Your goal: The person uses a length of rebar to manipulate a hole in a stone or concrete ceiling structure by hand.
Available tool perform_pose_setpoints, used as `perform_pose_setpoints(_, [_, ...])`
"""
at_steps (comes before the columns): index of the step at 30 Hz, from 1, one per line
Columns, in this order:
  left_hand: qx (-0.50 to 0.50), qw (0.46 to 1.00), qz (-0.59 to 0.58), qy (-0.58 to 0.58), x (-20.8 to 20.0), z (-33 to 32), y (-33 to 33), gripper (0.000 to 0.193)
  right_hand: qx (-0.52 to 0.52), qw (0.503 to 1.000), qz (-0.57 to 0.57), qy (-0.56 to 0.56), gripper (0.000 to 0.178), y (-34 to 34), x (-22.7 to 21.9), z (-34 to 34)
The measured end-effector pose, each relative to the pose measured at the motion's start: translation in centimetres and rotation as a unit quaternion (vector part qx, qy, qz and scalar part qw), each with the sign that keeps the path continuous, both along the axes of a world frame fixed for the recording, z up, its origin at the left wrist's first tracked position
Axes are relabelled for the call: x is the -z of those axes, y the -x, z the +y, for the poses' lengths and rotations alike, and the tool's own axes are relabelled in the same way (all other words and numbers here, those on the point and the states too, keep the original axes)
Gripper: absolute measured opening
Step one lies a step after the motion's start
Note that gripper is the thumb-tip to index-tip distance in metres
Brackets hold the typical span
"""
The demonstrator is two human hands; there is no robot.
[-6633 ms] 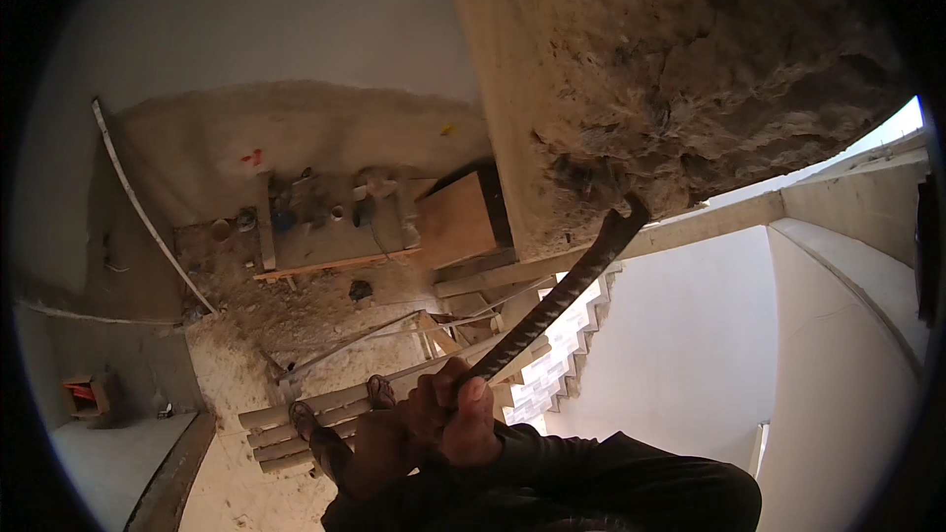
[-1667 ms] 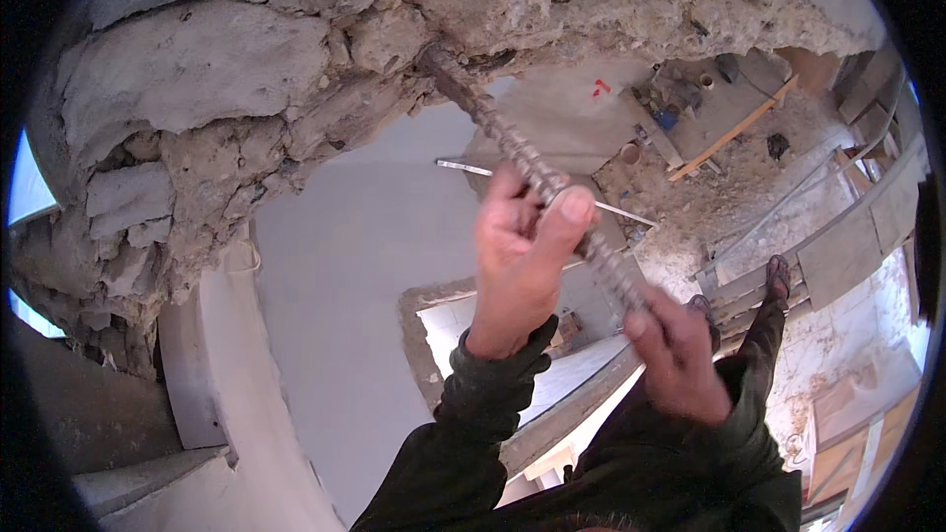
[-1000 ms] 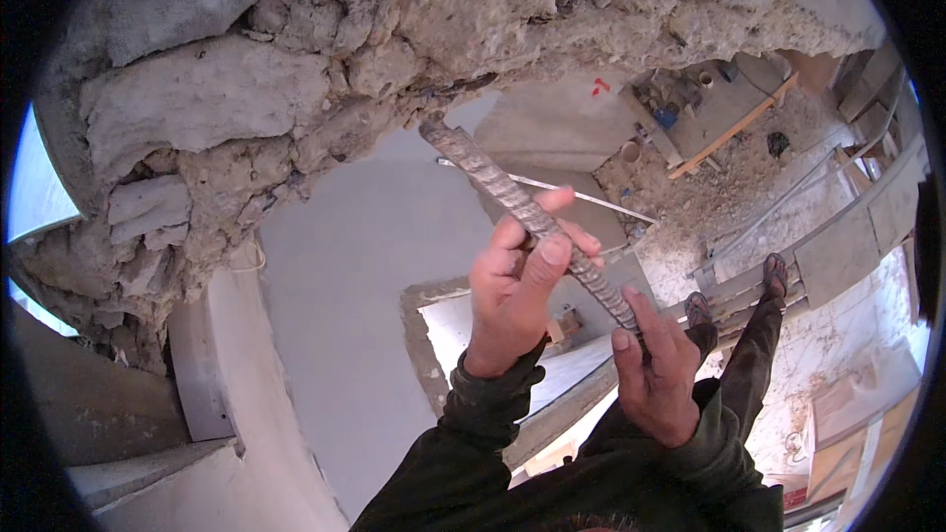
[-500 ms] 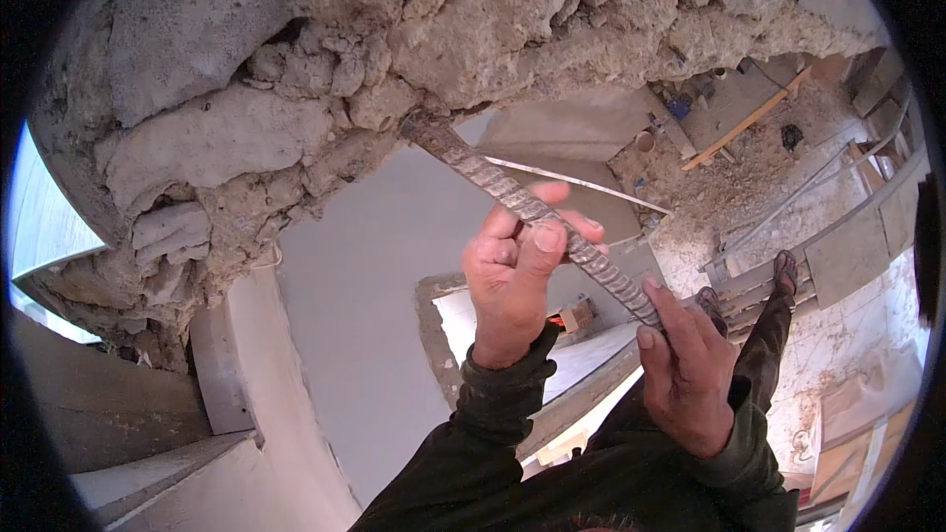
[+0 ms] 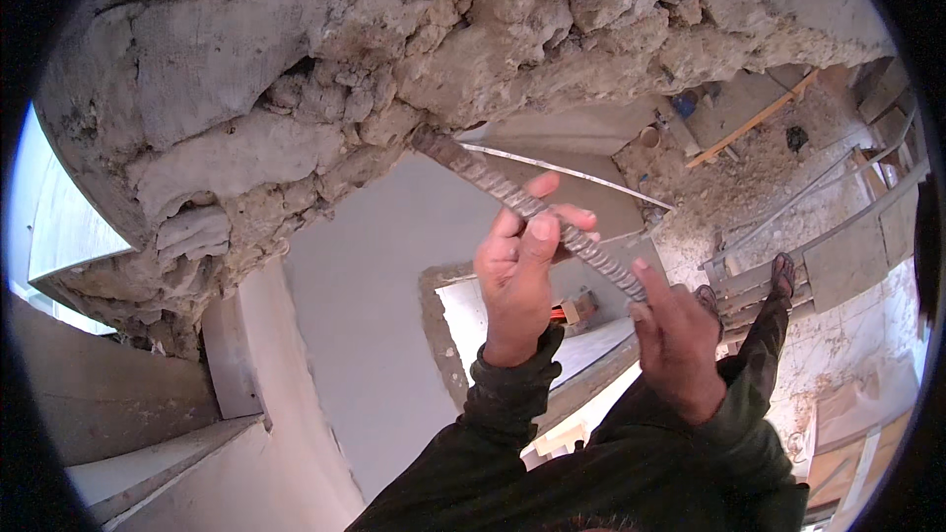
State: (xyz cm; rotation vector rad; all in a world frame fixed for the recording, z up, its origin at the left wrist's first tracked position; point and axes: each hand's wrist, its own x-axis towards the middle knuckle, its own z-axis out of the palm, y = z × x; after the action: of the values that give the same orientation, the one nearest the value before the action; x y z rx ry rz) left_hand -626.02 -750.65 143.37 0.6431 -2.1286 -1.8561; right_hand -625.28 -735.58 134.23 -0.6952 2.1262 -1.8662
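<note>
A ribbed steel bar (image 5: 483, 175), coated in grey dust, slants from the upper left down to the right. Its flattened far end meets the lower edge of the rough stone wall (image 5: 232, 64); whether it sits in a gap cannot be told. Around the bar's middle, my left hand (image 5: 517, 276) is closed, the thumb on top and some fingertips showing beyond. My right hand (image 5: 680, 350) is closed at the near end, thumb and fingers against it. That end is partly hidden by the fingers.
Below the wall is a smooth grey surface (image 5: 365, 246) with a rough-edged opening (image 5: 434, 320). My sandalled foot (image 5: 783, 276) rests on scaffold boards (image 5: 852, 256). At far right, an orange-brown plank (image 5: 754, 116) lies over rubble (image 5: 729, 197). A pale strip (image 5: 567, 171) runs behind the bar.
The whole view has shifted slightly. My right hand has moved a little up and left along with the bar's near end. Both hands keep their hold, and the far end stays at the wall.
</note>
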Motion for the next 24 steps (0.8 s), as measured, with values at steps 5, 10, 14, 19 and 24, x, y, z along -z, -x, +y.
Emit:
perform_pose_setpoints(5, [-0.020, 1.000, -0.004, -0.005, -0.3, 0.0, -0.9, 0.045, 0.019, 0.996, -0.057, 0.072, 0.047, -1.9, -0.6, -1.2])
perform_pose_setpoints(10, [-0.036, 0.999, -0.002, 0.023, -0.8, 0.8, -0.4, 0.042, -0.026, 0.994, -0.077, 0.068, 0.048, -1.1, -1.5, 0.1])
perform_pose_setpoints(14, [-0.063, 0.998, 0.011, 0.009, -0.8, 1.1, -1.1, 0.041, -0.071, 0.993, -0.086, 0.029, 0.051, -1.6, -3.3, 1.3])
perform_pose_setpoints(19, [-0.105, 0.994, -0.010, 0.031, -1.4, 1.3, -1.0, 0.040, -0.057, 0.983, -0.139, 0.110, 0.052, -3.6, -2.9, -1.2])
perform_pose_setpoints(24, [-0.117, 0.990, -0.009, 0.076, -1.4, 0.7, -1.4, 0.044, -0.063, 0.972, -0.160, 0.161, 0.053, -4.2, -2.9, -2.2])
